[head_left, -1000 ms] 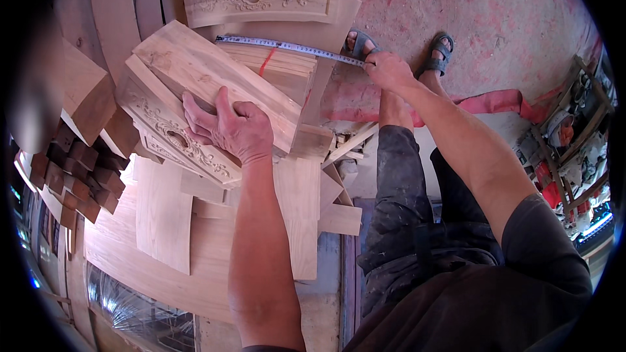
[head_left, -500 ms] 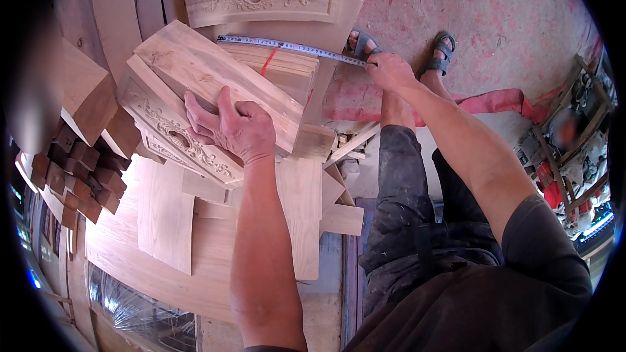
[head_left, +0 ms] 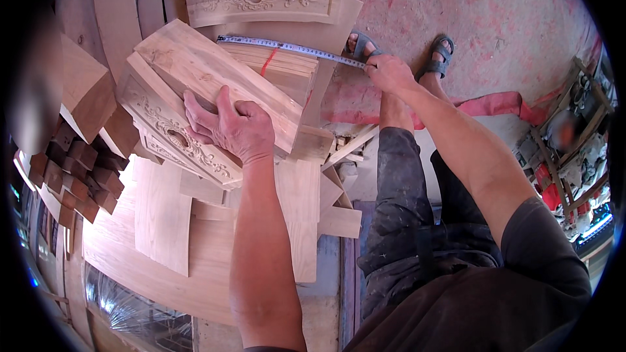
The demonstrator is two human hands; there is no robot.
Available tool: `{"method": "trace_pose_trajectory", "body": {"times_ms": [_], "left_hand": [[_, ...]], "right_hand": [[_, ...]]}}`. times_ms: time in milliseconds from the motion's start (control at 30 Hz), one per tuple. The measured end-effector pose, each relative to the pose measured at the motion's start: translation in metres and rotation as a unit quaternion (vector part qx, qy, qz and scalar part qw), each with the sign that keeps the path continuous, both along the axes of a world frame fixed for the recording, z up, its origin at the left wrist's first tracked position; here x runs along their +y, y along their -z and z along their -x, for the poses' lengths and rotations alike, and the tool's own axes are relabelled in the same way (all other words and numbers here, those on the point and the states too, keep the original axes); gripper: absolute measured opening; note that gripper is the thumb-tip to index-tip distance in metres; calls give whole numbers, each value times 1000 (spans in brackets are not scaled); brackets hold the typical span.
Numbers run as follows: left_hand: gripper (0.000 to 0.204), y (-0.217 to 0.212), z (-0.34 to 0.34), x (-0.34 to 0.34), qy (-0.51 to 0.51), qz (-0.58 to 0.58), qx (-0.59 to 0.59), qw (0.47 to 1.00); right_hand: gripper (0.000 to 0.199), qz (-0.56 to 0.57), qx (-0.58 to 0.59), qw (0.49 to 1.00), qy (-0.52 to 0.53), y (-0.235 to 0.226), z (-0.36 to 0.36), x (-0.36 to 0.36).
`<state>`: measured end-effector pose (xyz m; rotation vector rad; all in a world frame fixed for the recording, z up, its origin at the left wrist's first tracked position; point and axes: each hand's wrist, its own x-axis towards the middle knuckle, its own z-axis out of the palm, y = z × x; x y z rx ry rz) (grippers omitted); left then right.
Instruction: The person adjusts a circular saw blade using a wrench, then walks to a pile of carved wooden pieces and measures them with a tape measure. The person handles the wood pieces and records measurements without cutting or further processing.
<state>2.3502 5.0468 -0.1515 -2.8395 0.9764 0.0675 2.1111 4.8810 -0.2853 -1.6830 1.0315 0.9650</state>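
Dark short-sleeved shirt (head_left: pixel 482 306), speckled trousers (head_left: pixel 399 189), sandals (head_left: pixel 437 66)

Supports around the stack of thin boards (head_left: pixel 287 73). Beneath the stack you see a flat brown sheet (head_left: pixel 343 15), its edge showing beyond and to the right; just beyond the stack, a carved panel (head_left: pixel 293 10) lies over this sheet. Nearer you than the stack, a broad pale sheet (head_left: pixel 111 234) carries a loose board (head_left: pixel 163 221). Right of the stack extends the red-stained floor (head_left: pixel 502 13), bearing your sandals (head_left: pixel 440 52) and a crumpled red strip (head_left: pixel 499 103).
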Motion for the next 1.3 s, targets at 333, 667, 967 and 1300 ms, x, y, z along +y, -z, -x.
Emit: {"method": "trace_pose_trajectory", "body": {"times_ms": [333,667,967,1300], "left_hand": [[34,0,2,-2,-7,4,-4,1000],[32,1,1,0,1,23,-1,1000],[31,1,1,-2,-5,14,-2,1000],[33,-1,1,-2,-5,6,-3,1000]], "right_hand": [[30,31,-35,999,18,7,7,4],[31,7,-15,1000,2,8,5,1],[32,-14,8,1000,-12,4,-1,-5],[31,-16,2,1000,-19,8,1,-5]]}}
